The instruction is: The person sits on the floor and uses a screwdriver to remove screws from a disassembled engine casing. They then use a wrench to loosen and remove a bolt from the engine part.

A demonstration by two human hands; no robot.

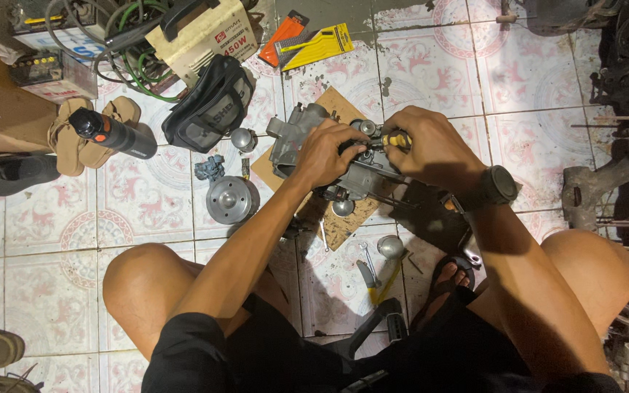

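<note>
The grey metal engine part [307,142] sits on a piece of cardboard [343,218] on the tiled floor [147,196], between the person's knees and a little ahead of them. The left hand [325,153] is clamped over its middle from above, steadying it, and the right hand [431,149] is closed round a yellow-handled screwdriver [396,140] whose tip, hidden by the fingers, seems pressed into the top of the part. The part's long axis runs roughly left to right across the view, tilted so its left end lies farther from the person; the screwdriver lies nearly along the same line, pointing left. The likeliest trouble, I judge, is the tip slipping out of its seat under pressure and jabbing the left hand, which lies directly in its path. The part could also rock on the soft cardboard, and small loose pieces such as the round metal cap [391,246] and the wrench [367,263] nearby could be kicked away.
</note>
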